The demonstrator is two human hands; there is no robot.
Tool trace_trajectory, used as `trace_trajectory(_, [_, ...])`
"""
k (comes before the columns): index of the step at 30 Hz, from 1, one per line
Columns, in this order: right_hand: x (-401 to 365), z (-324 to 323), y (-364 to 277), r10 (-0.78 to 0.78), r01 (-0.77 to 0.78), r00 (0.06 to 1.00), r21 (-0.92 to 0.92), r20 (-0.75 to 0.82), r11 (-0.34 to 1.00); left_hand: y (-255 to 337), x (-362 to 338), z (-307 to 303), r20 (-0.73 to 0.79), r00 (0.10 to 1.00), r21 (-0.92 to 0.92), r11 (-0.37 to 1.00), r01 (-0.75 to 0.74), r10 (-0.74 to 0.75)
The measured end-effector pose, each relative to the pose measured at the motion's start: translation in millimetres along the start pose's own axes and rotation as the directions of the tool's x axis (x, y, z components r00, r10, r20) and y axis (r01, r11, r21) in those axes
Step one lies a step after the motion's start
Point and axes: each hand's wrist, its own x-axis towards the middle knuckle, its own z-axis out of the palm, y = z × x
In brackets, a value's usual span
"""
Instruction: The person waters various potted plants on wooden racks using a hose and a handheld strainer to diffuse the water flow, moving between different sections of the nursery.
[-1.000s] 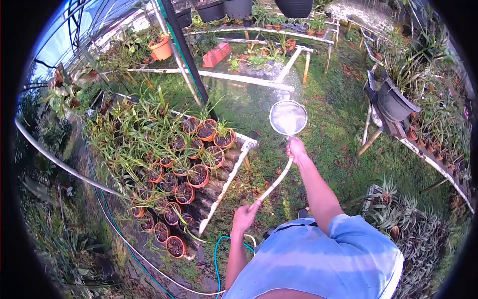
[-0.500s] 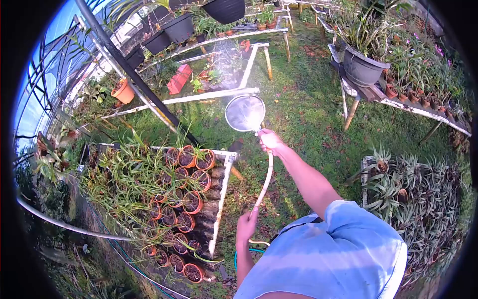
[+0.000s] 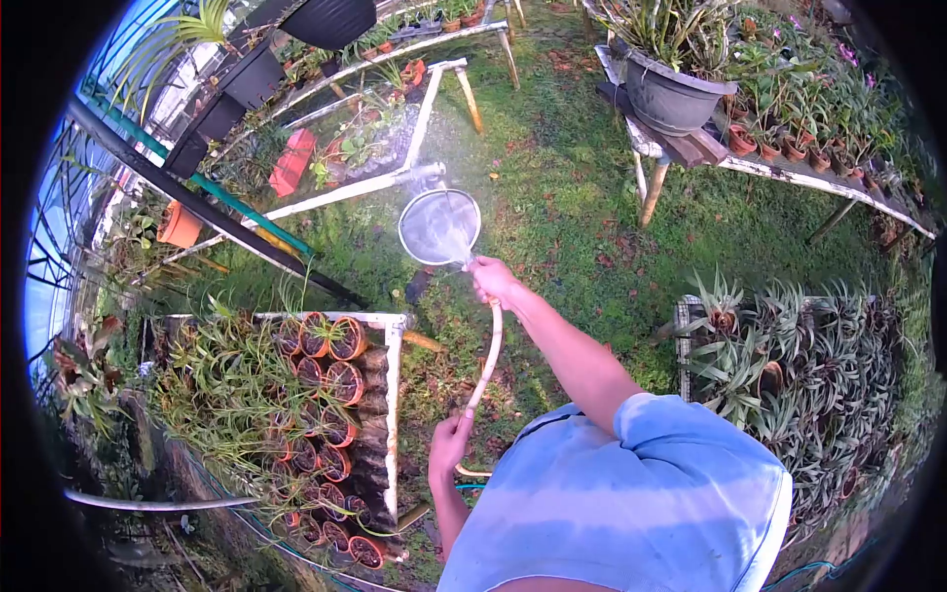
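Observation:
Near the middle of the head view, my right hand (image 3: 493,280) is closed around the neck of a round, wide watering head (image 3: 440,227). Fine spray leaves the head toward the benches beyond. A pale hose (image 3: 488,360) runs down from my right hand to my left hand (image 3: 451,440), whose fingers are wrapped round it lower down. To the left of my left hand, a bench holds orange pots (image 3: 345,383) with long-leaved plants.
A large grey pot (image 3: 676,94) stands on the right bench, beside small clay pots. Spiky plants (image 3: 799,375) fill a low bed at the right. A dark slanted pole (image 3: 197,187) crosses the left side, near hanging black pots (image 3: 330,20). Grass lies between the benches.
The view has turned, so the right bench and large pot sit further left. Both hands, the hose and the watering head appear further left in the frame, still held.

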Motion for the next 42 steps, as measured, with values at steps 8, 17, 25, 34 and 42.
trace_trajectory(8, [43.2, -69.0, -48.4, 0.045, -0.043, 0.998, -0.038, 0.043, 0.998, 54.1, 59.6, 49.1, -0.174, 0.983, 0.045, 0.997, 0.063, -0.054])
trace_trajectory(17, [101.7, -88.4, -95.7, 0.042, -0.035, 0.996, -0.087, 0.082, 0.996, 111.6, 105.3, 79.2, -0.272, 0.961, 0.067, 0.995, 0.069, -0.049])
trace_trajectory(25, [157.9, -99.1, -150.7, -0.076, 0.078, 0.997, -0.142, 0.017, 0.987, 134.5, 190.9, 62.3, -0.244, 0.968, 0.102, 0.994, -0.029, 0.053])
trace_trajectory(34, [231.0, -69.3, -193.9, -0.106, 0.117, 0.992, -0.164, 0.072, 0.98, 178.6, 246.7, 31.6, -0.2, 0.98, 0.139, 0.99, 0.003, 0.025])
trace_trajectory(42, [275.7, -58.3, -196.7, -0.156, 0.152, 0.987, -0.097, -0.04, 0.984, 175.4, 285.8, 16.6, -0.243, 0.969, 0.09, 0.996, -0.013, 0.034])
